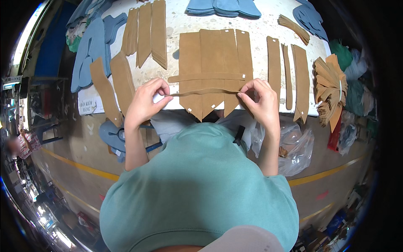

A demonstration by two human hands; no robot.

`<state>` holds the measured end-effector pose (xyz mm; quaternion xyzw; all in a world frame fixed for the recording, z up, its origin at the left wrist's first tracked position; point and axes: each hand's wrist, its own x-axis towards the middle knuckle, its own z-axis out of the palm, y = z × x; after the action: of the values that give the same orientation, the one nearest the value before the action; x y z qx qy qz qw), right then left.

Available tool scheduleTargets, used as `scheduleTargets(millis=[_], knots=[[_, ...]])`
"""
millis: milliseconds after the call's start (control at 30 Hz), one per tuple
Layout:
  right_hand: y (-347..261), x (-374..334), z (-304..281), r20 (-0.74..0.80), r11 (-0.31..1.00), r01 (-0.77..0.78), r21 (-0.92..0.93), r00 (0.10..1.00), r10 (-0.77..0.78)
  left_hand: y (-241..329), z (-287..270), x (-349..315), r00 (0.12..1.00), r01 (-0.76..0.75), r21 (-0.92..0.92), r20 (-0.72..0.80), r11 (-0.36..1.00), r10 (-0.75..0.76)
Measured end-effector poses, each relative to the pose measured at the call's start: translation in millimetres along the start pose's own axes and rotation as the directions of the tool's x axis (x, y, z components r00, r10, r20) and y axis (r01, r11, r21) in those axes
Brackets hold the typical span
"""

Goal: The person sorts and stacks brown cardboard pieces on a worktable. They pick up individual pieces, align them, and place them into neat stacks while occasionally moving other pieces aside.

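Note:
A narrow brown strip (205,90) of leather-like material is stretched crosswise between my hands, sagging slightly at its ends. My left hand (150,98) pinches its left end between thumb and fingers, and my right hand (261,98) pinches the right end the same way. Just beyond it lies a second narrow strip (205,77) with a small white sticker at its right end. Both cross over a row of wide brown panels (218,50) with pointed near ends, laid side by side. Several panels carry small white stickers, and their tips reach the table's near edge.
The white table (170,25) also bears brown strips (145,33) at left and others (300,80) at right. Blue cut pieces (222,7) lie in stacks at the far side. A tied, fanned bundle (329,90) hangs at the right edge. Below is a clear plastic bag (294,147).

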<state>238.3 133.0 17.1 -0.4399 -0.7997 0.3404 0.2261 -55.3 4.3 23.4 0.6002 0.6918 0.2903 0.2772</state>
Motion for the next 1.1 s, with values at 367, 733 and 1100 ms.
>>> scheduleTargets(millis=[367,733,1100], knots=[[9.1,25.4,20.1,-0.222,0.999,-0.03,0.032,0.974,0.037,-2.0,12.2,23.1,0.977,0.009,0.047,-0.212,0.999,0.002],[-6.4,20.3,10.3,-0.252,0.999,0.02,-0.033,0.967,-0.027,52.8,-12.6,69.5,0.906,-0.409,0.292,0.014,0.865,0.423],[-30.8,30.5,-24.8,-0.548,0.783,0.325,0.53,0.836,0.023,138.2,29.7,161.9,0.787,-0.405,-0.318,0.357,0.858,0.503]])
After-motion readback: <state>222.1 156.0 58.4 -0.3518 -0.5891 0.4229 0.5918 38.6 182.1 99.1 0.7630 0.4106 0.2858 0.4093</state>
